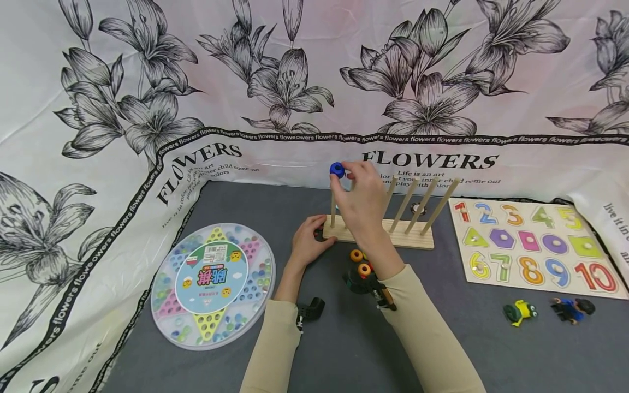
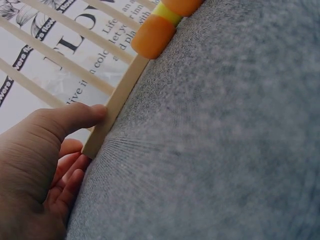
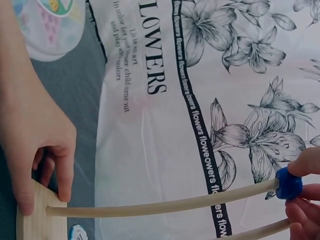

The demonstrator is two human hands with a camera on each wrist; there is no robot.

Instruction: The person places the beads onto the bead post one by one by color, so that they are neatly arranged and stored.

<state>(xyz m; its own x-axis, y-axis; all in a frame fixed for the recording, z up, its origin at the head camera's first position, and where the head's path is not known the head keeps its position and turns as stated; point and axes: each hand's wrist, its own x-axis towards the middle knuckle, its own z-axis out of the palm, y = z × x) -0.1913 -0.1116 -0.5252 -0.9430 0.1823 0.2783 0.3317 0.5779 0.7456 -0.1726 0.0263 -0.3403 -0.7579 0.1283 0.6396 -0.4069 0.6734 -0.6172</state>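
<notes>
A wooden peg stand [image 1: 415,239] with several upright pegs stands near the back of the table. My left hand [image 1: 306,243] holds the left end of its base, with the thumb [image 2: 82,116] against the front side. Thumb and fingers of my right hand [image 1: 366,199] pinch a blue bead [image 1: 337,170] with a dark hole. In the right wrist view this bead [image 3: 289,183] meets the tip of the leftmost peg [image 3: 150,206]; how far it sits on the peg cannot be told. Orange beads [image 1: 364,270] lie in front of the stand, partly hidden by my right wrist.
On the left lies a round game board [image 1: 212,284] with marbles under its cover. A number and shape puzzle board [image 1: 533,245] lies on the right. In front of it are a frog figure [image 1: 521,312] and a small toy person [image 1: 573,309]. Flowered cloth [image 1: 295,158] hangs behind.
</notes>
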